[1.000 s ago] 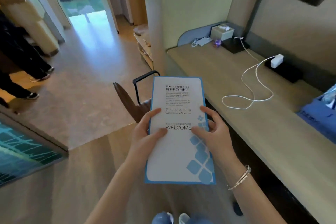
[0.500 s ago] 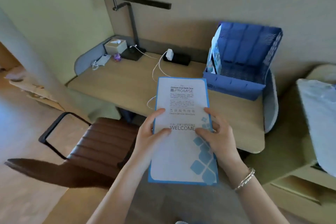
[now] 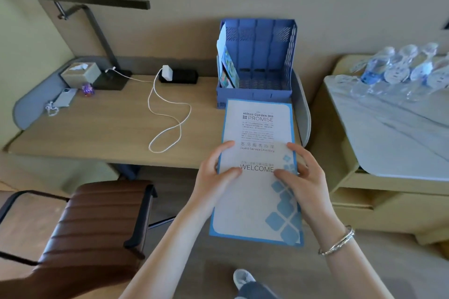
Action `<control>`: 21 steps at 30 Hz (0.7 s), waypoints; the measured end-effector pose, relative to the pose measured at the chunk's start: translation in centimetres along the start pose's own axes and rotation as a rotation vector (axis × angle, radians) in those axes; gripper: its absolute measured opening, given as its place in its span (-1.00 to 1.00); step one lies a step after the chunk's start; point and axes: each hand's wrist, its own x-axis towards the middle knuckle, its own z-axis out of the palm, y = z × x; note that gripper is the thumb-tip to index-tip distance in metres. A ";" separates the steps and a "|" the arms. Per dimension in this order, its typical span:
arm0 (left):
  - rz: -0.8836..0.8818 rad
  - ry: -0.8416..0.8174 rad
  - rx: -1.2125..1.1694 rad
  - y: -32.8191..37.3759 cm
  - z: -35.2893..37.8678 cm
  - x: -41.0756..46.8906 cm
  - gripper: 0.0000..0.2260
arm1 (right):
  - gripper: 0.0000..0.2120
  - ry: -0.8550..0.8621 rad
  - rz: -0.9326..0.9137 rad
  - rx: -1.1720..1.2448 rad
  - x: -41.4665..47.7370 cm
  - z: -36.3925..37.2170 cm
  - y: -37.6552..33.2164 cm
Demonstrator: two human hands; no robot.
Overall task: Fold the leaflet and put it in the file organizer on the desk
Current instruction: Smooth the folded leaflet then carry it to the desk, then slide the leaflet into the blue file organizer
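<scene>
I hold a white leaflet (image 3: 257, 133) with a blue border and the word WELCOME flat in front of me, over the desk's front edge. My left hand (image 3: 213, 177) grips its left edge, thumb on top. My right hand (image 3: 303, 177) grips its right edge the same way; a bracelet is on that wrist. The leaflet is unfolded. Just beyond its top edge, the blue file organizer (image 3: 262, 56) stands on the wooden desk (image 3: 97, 128) against the wall. Some papers lean in the organizer's leftmost slot; the other slots look empty.
A brown chair (image 3: 92, 221) stands at the lower left. On the desk lie a white cable (image 3: 170, 119) with charger, a black power block (image 3: 179, 76), a desk lamp (image 3: 97, 22), a tissue box (image 3: 80, 73) and a phone (image 3: 64, 97). A side cabinet with water bottles (image 3: 401, 65) is at the right.
My view has swung right from the room and doorway to face the desk. The organizer has come into full view, directly beyond the leaflet. Both hands keep the same grip.
</scene>
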 end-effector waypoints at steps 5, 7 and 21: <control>-0.076 0.007 0.020 -2.1 0.8 0.6 -0.52 | -0.46 0.010 0.046 0.009 0.6 -0.6 1.5; -0.104 0.007 0.016 -2.7 1.4 1.4 -0.51 | -0.46 0.012 0.060 0.008 1.4 -1.1 1.9; -0.113 0.077 -0.020 -2.1 8.9 12.4 -0.51 | -0.45 -0.126 0.081 -0.062 15.0 -6.2 -1.2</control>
